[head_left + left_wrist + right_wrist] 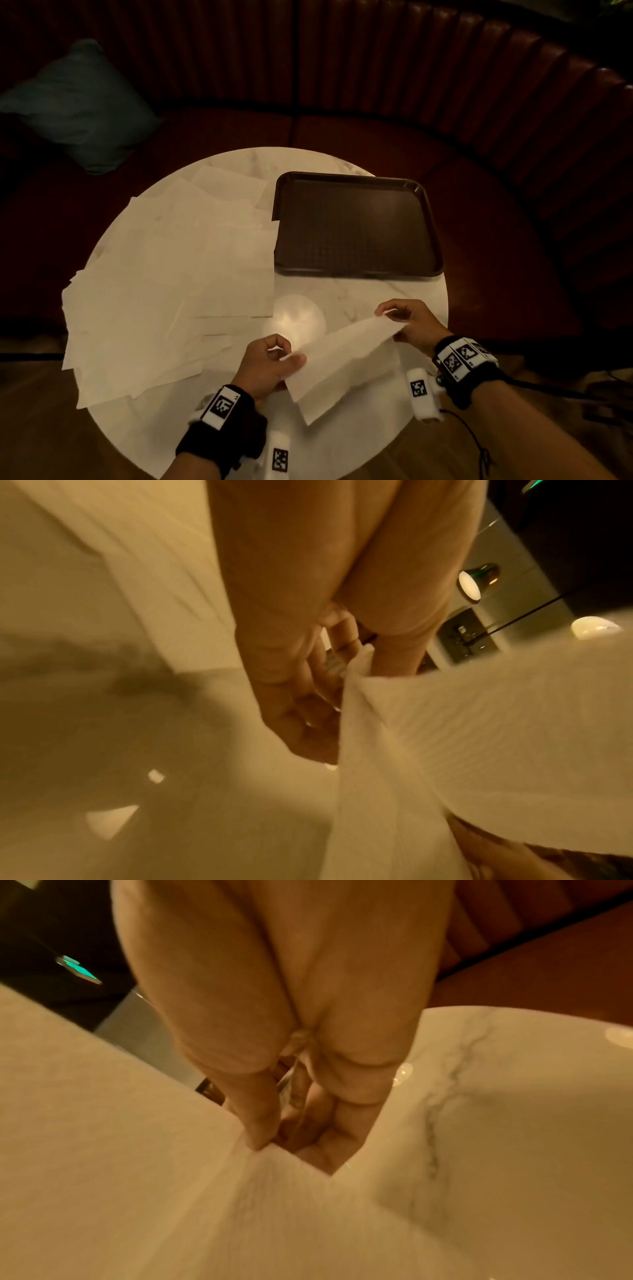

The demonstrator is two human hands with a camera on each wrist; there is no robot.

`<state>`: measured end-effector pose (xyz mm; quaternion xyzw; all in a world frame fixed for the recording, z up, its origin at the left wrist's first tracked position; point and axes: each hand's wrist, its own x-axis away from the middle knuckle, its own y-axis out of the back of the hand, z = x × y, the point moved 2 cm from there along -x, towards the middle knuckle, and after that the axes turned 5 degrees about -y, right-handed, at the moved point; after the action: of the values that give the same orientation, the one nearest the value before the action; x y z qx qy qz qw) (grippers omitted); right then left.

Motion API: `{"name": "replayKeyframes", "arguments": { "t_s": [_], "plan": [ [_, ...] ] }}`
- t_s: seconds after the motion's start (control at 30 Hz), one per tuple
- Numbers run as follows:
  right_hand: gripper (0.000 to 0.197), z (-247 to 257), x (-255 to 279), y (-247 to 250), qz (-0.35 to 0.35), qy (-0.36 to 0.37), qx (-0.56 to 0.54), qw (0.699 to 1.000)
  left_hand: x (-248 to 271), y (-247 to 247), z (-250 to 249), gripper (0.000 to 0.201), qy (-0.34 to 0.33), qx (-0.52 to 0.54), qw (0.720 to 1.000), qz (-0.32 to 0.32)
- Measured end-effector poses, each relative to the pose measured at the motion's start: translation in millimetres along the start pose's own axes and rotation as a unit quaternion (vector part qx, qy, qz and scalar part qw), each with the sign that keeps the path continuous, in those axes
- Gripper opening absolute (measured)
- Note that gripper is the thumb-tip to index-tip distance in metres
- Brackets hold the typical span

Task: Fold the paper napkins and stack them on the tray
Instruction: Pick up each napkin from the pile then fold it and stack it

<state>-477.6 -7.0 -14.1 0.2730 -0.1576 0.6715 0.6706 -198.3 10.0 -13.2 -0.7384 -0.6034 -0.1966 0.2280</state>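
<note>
Both hands pinch one white paper napkin [346, 363] by its upper corners and hold it stretched above the near edge of the table [363, 298]. The left hand [270, 363], at lower centre of the head view, has its thumb and forefinger closed on the napkin's left corner, the other fingers curled in. The right hand [409, 323], right of centre, grips the opposite corner the same way, and the sheet hangs down between them, slanting toward the lower middle of the frame. In the left wrist view the fingers [308, 685] are bent against the paper's bunched edge; in the right wrist view the thumb tip presses into the sheet, though blur hides the finer contact.

A loose spread of unfolded napkins [164, 274] covers the left half of the round marble table. The dark brown tray [356, 224] sits in the upper right part of the tabletop, just beside the spread, and nothing lies on it.

A teal cushion [75, 106] rests on the dark red bench [376, 137] in the upper left.
</note>
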Motion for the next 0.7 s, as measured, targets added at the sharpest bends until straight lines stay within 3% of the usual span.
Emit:
{"name": "replayKeyframes", "arguments": {
  "t_s": [0.1,0.23,0.3,0.4,0.5,0.6,0.7],
  "plan": [
    [0.035,-6.0,-22.5,-2.1,-0.002,-0.041,0.040,0.998,-8.5,-3.5,23.3,0.030,0.010,-0.009,0.999,-0.035],
    [0.018,-5.0,-38.4,-5.3,0.003,-0.131,0.009,0.991,-14.8,-6.5,44.5,0.030,0.001,-0.023,0.996,-0.082],
    [0.002,-1.4,-45.3,-4.5,0.021,-0.104,0.106,0.989,-15.3,-7.4,51.5,0.029,-0.011,-0.040,0.994,-0.104],
    [0.018,7.7,-57.3,-8.4,0.029,-0.052,0.261,0.963,-15.3,-12.0,60.7,0.025,-0.022,-0.092,0.989,-0.115],
    [0.019,20.8,-70.1,-15.8,0.004,-0.012,0.328,0.945,-11.7,-25.1,65.2,0.020,-0.022,-0.151,0.982,-0.110],
    [0.014,32.3,-81.9,-24.7,-0.005,0.032,0.391,0.920,-6.5,-43.0,63.2,0.024,-0.029,-0.182,0.980,-0.078],
    [0.014,36.6,-90.3,-36.0,0.013,0.059,0.443,0.895,-6.8,-62.2,63.8,0.025,-0.072,-0.257,0.964,0.009]
  ]
}}
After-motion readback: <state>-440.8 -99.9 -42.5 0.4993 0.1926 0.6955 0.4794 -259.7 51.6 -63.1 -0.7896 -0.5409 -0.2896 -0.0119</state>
